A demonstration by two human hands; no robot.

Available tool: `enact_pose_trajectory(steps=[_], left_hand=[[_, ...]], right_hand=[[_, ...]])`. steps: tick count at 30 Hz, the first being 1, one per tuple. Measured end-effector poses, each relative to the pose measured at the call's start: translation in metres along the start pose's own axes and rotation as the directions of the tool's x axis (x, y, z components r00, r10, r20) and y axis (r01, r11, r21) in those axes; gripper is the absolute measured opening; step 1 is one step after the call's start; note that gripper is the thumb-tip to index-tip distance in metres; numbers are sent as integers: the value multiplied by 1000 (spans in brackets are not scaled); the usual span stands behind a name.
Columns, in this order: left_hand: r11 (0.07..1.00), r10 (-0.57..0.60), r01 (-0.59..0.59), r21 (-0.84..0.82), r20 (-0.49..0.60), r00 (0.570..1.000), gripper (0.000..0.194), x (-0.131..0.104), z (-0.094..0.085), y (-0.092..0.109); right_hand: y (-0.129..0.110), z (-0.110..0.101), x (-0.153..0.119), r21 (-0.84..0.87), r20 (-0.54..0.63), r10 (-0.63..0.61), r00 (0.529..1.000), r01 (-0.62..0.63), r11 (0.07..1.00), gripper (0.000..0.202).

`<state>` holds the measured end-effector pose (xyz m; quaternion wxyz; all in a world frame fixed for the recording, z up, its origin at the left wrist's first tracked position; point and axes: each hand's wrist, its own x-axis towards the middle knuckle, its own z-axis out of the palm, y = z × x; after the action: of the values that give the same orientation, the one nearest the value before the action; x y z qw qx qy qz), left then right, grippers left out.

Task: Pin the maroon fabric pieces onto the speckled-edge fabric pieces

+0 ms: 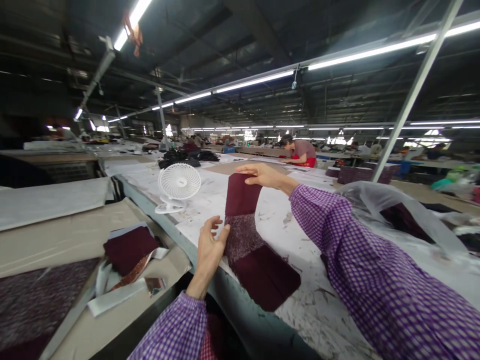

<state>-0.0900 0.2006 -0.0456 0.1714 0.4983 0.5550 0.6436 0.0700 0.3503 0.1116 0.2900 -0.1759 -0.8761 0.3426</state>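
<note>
A long maroon fabric piece (268,275) with a speckled band across its middle rises from the white-covered table (285,220). Its lower end rests near the table's front edge. My right hand (262,176) pinches the top edge of the fabric between thumb and fingers. At the fabric's left side is my left hand (212,245), its fingers curved and apart, the thumb close to the fabric's edge; whether it touches is unclear. Both arms wear purple checked sleeves.
A white fan (179,182) stands left of the fabric, with dark cloth (187,158) behind it. Fabric scraps (131,250) lie on the lower left surface. Clear plastic (408,205) covers dark cloth at right. Across the tables, a person (303,150) leans forward.
</note>
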Motion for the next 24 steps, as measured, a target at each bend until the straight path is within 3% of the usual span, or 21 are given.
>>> enact_pose_trajectory(steps=[3, 5, 7, 9, 11, 13, 16, 19, 24], left_hand=[[999, -22, 23, -34, 18, 1000, 22, 12, 8, 2], [999, -20, 20, -33, 21, 1000, 19, 15, 14, 4], [1000, -11, 11, -4, 23, 1000, 19, 15, 17, 6], [998, 25, -26, 53, 33, 999, 18, 15, 19, 9], [988, 95, -100, 121, 50, 994, 16, 13, 19, 11], [971, 167, -174, 164, 60, 984, 14, 11, 20, 14], [972, 181, -188, 141, 62, 982, 14, 10, 21, 18], [997, 81, -80, -18, 79, 994, 15, 10, 23, 21], [933, -125, 153, -327, 105, 987, 18, 11, 25, 10]], right_hand=[[-7, 1, -2, -134, 24, -14, 1000, 17, 991, 45], [-15, 4, -5, -342, 25, -68, 997, 72, 937, 48], [-27, 9, -11, -589, 62, -177, 982, 180, 788, 52], [-39, 17, -16, -735, 200, -262, 944, 321, 597, 57], [-48, 29, -21, -755, 379, -257, 889, 458, 469, 57], [-51, 39, -23, -738, 506, -200, 839, 542, 403, 51], [-50, 49, -25, -738, 571, -133, 810, 578, 349, 27], [-50, 54, -29, -769, 551, -155, 820, 571, 289, 10], [-42, 56, -45, -804, 513, -283, 810, 569, 170, 20]])
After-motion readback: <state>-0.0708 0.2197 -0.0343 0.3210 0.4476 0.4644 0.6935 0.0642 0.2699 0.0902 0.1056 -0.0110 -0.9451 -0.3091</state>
